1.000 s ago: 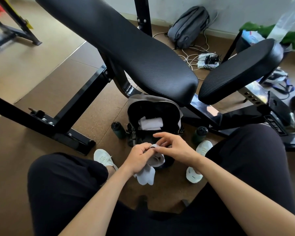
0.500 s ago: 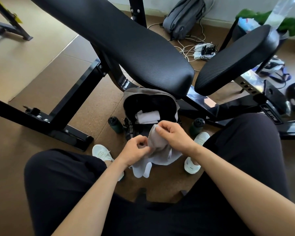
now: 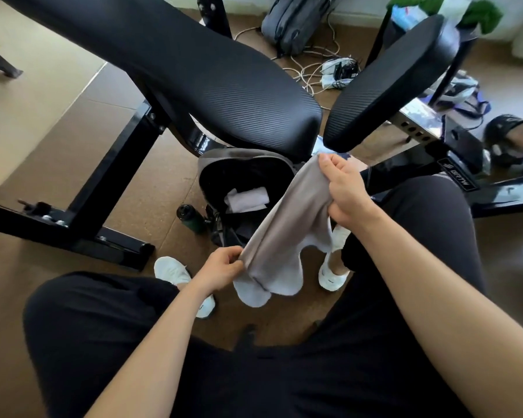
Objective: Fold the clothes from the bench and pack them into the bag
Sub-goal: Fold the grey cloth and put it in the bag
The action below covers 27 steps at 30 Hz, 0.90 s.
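The grey-beige garment (image 3: pixel 287 230) hangs stretched between both hands, above and partly in front of the open bag (image 3: pixel 224 159), which stands on the floor (image 3: pixel 118 191) under the padded seat of the weight bench (image 3: pixel 193 70). The left hand (image 3: pixel 221 268), on the side of the bag nearest the person, has its fingers curled and pinches the garment's lower edge; the right hand (image 3: pixel 347 191), just off the bag's right rim, has its fingers closed round a bunch of fabric at the upper end. So the cloth's long axis runs on a slant across the bag's right half, from the near-left end to the far-right end, with two paler lobes drooping below the bag's near side (what kind of garment it is I cannot tell). A folded white cloth (image 3: pixel 246 200) already lies inside the bag, left of the stretched fabric, and a dark bottle (image 3: pixel 189 217) stands on the floor just beside the bag's left wall. The piece looks spread for folding and not yet folded. The bag's mouth lies directly under the garment's middle, beyond the left hand and to the left of the right hand, and the right hand seems the nearer to its rim. Bringing the two ends together over the mouth would probably let the fold drop in beside the white cloth, though the loose lobes could catch on the near rim.
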{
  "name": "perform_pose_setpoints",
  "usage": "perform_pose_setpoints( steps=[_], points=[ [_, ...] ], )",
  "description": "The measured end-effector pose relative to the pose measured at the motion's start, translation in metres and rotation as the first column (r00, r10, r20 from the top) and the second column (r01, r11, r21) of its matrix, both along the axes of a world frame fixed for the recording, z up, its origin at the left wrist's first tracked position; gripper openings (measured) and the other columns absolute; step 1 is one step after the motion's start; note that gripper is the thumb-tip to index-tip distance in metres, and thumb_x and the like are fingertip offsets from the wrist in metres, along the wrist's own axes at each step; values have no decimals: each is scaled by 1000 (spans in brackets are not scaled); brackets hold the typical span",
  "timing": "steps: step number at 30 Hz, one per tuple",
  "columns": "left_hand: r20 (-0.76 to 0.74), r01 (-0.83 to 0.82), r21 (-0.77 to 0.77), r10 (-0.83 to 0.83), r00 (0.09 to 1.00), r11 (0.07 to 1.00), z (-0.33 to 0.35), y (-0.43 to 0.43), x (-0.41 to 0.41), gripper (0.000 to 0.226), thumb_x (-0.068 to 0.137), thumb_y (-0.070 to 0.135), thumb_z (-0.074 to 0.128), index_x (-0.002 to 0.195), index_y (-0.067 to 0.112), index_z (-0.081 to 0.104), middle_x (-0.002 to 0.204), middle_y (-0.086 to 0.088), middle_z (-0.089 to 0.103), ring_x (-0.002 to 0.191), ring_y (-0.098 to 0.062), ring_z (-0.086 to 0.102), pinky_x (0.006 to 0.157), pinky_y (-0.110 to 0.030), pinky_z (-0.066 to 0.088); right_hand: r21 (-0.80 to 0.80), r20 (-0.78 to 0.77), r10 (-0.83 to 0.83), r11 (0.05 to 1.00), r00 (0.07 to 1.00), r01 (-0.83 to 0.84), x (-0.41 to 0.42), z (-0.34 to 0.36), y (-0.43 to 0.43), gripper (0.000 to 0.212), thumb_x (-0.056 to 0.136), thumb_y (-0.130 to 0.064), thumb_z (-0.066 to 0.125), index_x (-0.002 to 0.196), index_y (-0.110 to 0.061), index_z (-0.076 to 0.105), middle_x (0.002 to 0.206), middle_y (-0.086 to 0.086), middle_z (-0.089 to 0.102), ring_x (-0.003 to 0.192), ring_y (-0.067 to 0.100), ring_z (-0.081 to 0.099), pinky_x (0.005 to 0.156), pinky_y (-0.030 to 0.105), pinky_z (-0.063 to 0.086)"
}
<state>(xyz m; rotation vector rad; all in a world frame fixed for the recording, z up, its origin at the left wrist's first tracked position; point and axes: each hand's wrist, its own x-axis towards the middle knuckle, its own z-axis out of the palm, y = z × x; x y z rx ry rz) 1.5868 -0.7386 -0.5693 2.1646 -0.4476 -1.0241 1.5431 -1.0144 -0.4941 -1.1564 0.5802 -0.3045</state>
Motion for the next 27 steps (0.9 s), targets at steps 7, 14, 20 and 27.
perform_pose_setpoints(
  steps=[7, 14, 20, 27],
  points=[
    [-136, -261, -161, 241, 961, 952, 17, -10, -3, 19, 81, 30, 53, 77, 12, 57, 74, 0, 51, 73, -14, 48, 69, -32, 35, -432, -113, 40, 898, 993, -86, -2, -9, -2, 17, 90, -31, 69, 92, -14, 66, 82, -5, 63, 79, 5, 58, 80, 24, 49],
    [-130, -245, -316, 214, 968, 917, 22, -9, -7, 7, 79, 19, 64, 86, 20, 65, 79, 1, 66, 75, -13, 62, 67, -29, 49, -575, -385, 520, 512, 763, -639, -17, -6, 37, 46, 80, -14, 73, 124, -25, 66, 76, -17, 48, 66, -12, 51, 67, 12, 38],
    [-144, -283, -416, 244, 959, 864, 30, -10, -12, 11, 87, 20, 66, 91, 10, 64, 82, -6, 66, 76, -16, 61, 67, -26, 50, -553, -480, 623, 331, 618, -764, -18, -20, 78, 19, 78, -21, 67, 96, -23, 70, 75, -8, 64, 72, 7, 61, 67, 32, 52],
    [338, -234, -244, 308, 889, 941, 18, -2, -5, 22, 85, 16, 64, 95, 34, 72, 84, 12, 71, 75, -7, 65, 65, -27, 52, -470, -420, 592, 506, 688, -723, -15, -10, 69, 11, 89, -19, 65, 84, -12, 73, 67, 0, 66, 62, 5, 57, 62, 33, 51]
  ],
)
